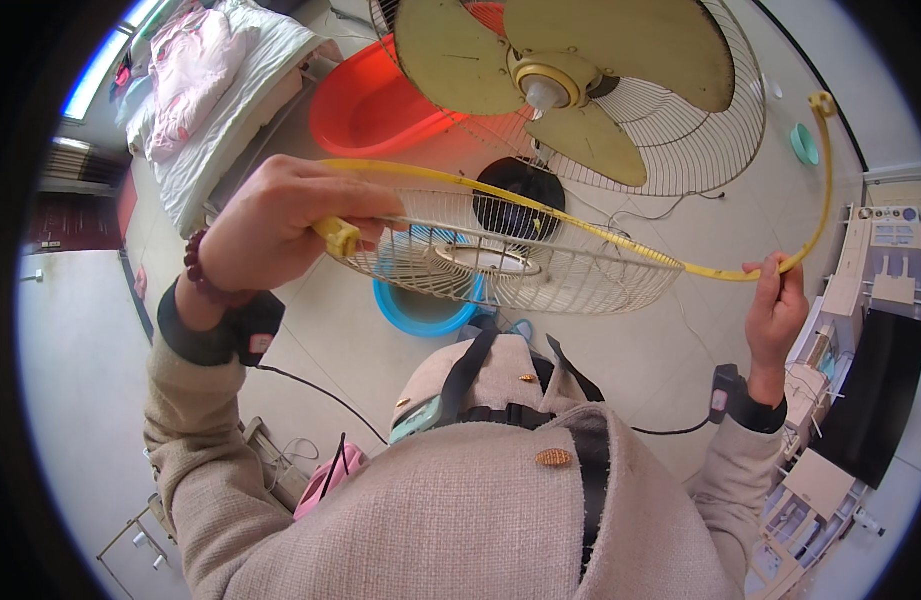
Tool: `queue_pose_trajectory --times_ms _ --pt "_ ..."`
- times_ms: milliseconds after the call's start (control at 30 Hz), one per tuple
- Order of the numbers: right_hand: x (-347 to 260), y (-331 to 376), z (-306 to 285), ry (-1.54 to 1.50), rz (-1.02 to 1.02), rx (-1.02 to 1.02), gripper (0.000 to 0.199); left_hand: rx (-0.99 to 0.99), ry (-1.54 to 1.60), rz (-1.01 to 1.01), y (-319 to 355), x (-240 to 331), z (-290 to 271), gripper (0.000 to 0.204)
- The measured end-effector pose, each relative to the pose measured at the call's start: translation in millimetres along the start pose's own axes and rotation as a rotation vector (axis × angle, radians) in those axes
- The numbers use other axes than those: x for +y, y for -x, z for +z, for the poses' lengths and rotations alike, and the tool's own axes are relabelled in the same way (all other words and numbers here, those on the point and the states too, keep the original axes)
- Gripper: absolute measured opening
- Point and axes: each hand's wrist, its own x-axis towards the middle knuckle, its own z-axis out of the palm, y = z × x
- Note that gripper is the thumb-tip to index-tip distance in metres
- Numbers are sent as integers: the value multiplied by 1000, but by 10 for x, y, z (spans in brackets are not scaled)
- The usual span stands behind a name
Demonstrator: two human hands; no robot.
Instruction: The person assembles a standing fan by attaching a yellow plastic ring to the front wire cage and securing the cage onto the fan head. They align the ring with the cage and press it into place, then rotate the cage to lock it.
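**Two hands holding a fan guard and its yellow rim band**

The left hand [281,225] is closed around the edge of a round wire fan guard [511,260], at a yellow clip. The right hand [776,310] pinches the loose yellow band [621,240] running between both hands — thin and bendy, likely springy. The guard looks light but stiff, best held at its rim. Beyond the hands stands the fan [581,90].

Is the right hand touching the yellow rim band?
Touching: the head view shows the right hand with its fingers closed around the yellow rim band.
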Motion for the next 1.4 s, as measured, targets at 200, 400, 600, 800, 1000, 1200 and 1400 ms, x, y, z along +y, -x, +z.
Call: queue_pose_trajectory --times_ms 200,400,600,800,1000,1200,1400 --pt "-73 -59 35 -224 104 -173 14 -13 40 -65 -19 79 5 28" --pt "-356 -200 126 -468 128 -375 17 -40 15 -44 -138 112 -19 43" --pt "-635 -279 355 -529 2 -430 19 -20 73 -5 -212 146 -17 51" --pt "-705 -316 388 -525 -144 -439 30 28 33 39 -210 132 -15 50" --pt "-693 -333 362 -487 -207 -543 43 27 27 48 -228 147 -47 46" --pt "-625 -318 399 -514 -237 -271 43 239 -89 131 -195 51 -212 24" --pt "-554 -278 287 -544 -203 -224 43 453 -126 -78 178 39 -507 22"
